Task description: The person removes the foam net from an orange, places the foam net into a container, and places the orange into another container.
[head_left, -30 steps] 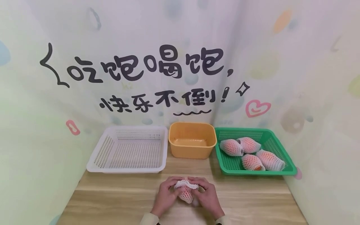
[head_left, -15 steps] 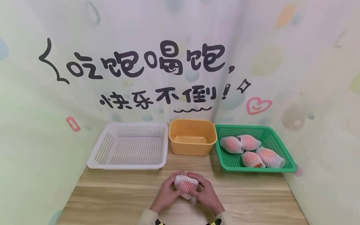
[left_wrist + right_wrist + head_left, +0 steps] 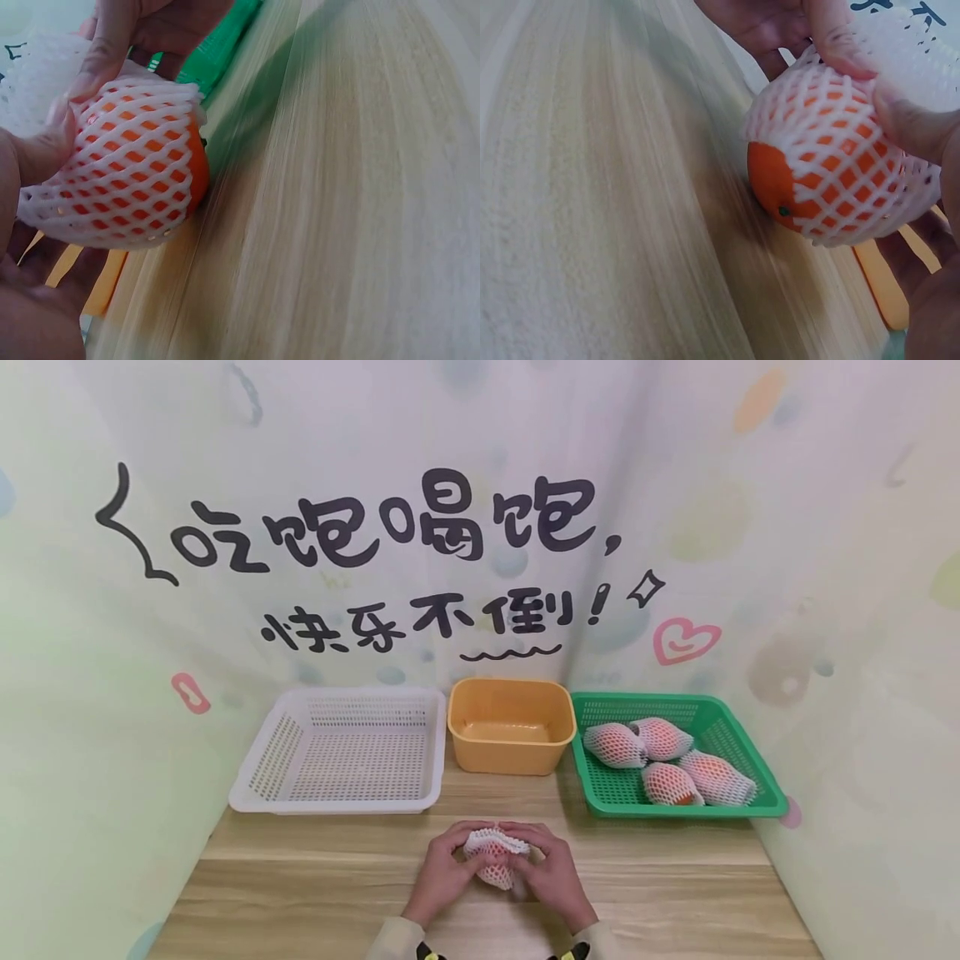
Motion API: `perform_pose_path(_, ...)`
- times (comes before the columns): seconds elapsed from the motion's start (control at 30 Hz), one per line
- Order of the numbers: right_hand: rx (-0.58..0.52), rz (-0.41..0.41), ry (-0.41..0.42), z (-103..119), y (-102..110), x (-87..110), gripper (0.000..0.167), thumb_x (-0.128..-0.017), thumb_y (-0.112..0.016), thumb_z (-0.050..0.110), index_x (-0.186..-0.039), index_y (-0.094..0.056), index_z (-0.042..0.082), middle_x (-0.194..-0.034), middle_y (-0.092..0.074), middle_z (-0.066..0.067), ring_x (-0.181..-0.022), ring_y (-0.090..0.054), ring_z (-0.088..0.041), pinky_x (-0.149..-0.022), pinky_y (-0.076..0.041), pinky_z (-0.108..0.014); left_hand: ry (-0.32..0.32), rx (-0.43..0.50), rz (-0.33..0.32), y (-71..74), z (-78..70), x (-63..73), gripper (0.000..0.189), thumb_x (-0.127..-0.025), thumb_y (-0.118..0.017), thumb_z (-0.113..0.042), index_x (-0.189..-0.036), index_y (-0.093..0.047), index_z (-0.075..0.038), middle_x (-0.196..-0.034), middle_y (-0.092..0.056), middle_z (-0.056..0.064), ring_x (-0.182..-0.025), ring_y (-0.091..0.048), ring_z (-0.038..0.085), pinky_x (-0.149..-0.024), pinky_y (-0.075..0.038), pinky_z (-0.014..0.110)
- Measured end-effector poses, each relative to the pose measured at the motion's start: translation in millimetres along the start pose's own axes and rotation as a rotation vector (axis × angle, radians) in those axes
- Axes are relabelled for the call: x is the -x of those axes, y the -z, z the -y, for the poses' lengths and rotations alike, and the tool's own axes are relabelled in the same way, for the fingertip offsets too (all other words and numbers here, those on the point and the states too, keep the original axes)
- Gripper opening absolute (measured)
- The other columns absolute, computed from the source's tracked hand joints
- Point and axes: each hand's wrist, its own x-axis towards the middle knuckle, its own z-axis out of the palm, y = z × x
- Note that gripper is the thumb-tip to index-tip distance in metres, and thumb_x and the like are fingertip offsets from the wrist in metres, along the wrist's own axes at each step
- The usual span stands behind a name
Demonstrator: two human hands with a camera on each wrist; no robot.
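An orange (image 3: 769, 176) sits in a white foam net sleeve (image 3: 847, 165), held between both hands low over the table near its front. The right wrist view shows bare peel and a small green stem spot at the sleeve's near end. At the far end the net spreads loose past the fruit. My left hand (image 3: 444, 872) grips the left side, its thumb pressing on the net and its fingers round the far side. On the right side, my right hand (image 3: 553, 875) grips likewise, the two thumbs close together. The fingers partly hide the fruit.
A white basket (image 3: 333, 806) stands at the back left, beside a yellow bin (image 3: 513, 758) in the middle. At the back right a green basket (image 3: 611, 808) contains several net-wrapped fruits (image 3: 615, 745). A printed curtain (image 3: 480, 435) hangs behind them.
The net's far edge stood up rounder half a second ago and now lies flatter between the hands. Both hands keep hold of the orange, with small shifts of the thumbs and fingers.
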Motion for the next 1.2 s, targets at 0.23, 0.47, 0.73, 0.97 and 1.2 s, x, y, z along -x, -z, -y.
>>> perform_pose_path(0.23,0.01,-0.03,0.049,1,0,-2.5,0.034,-0.082,-0.078,-0.004,-0.111,-0.078,0.015,-0.115,-0.077,-0.003,-0.109,-0.066,-0.021,-0.095,-0.051,-0.022,-0.072,0.016,-0.103,-7.3,-5.1,-1.5,0.031,-0.08,-0.084,-0.027,-0.11,-0.078,-0.024,-0.114,-0.076,-0.009,-0.116,-0.067,0.016,-0.106,-0.049,0.025)
perform_pose_path(0.47,0.021,0.118,-0.1,3,8,-0.3,0.054,-0.082,-0.085,0.012,-0.132,-0.068,0.018,-0.145,-0.063,0.0,-0.138,-0.054,-0.023,-0.118,-0.038,-0.03,0.0,-0.037,-0.066,-4.5,-5.5,-0.1,0.042,-0.081,-0.084,-0.027,-0.121,-0.074,-0.024,-0.129,-0.071,-0.008,-0.133,-0.059,0.022,-0.118,-0.042,0.041)
perform_pose_path(0.73,0.049,0.121,-0.103,2,11,-1.5,0.049,-0.08,-0.086,0.023,-0.127,-0.072,0.021,-0.132,-0.071,0.004,-0.127,-0.063,-0.021,-0.111,-0.048,-0.032,0.042,-0.065,0.034,2.9,-7.0,4.3,0.055,-0.078,-0.086,-0.017,-0.13,-0.068,-0.017,-0.136,-0.067,-0.004,-0.13,-0.061,0.02,-0.114,-0.046,0.036)
perform_pose_path(0.97,0.02,0.063,-0.079,4,7,0.4,0.038,-0.078,-0.086,0.011,-0.114,-0.078,0.02,-0.124,-0.075,0.003,-0.118,-0.067,-0.024,-0.104,-0.052,-0.027,-0.017,-0.084,-0.039,1.8,-6.2,4.2,0.032,-0.076,-0.087,-0.019,-0.107,-0.078,-0.022,-0.119,-0.073,-0.011,-0.118,-0.065,0.013,-0.11,-0.049,0.035)
perform_pose_path(1.2,0.039,-0.031,0.055,14,2,-2.2,0.043,-0.07,-0.072,-0.022,-0.102,-0.08,0.005,-0.109,-0.079,-0.01,-0.104,-0.07,-0.032,-0.096,-0.054,-0.022,-0.187,-0.075,-0.126,-3.6,-6.2,0.5,0.028,-0.077,-0.084,-0.004,-0.099,-0.081,-0.021,-0.106,-0.078,-0.005,-0.104,-0.069,0.015,-0.102,-0.051,0.029)
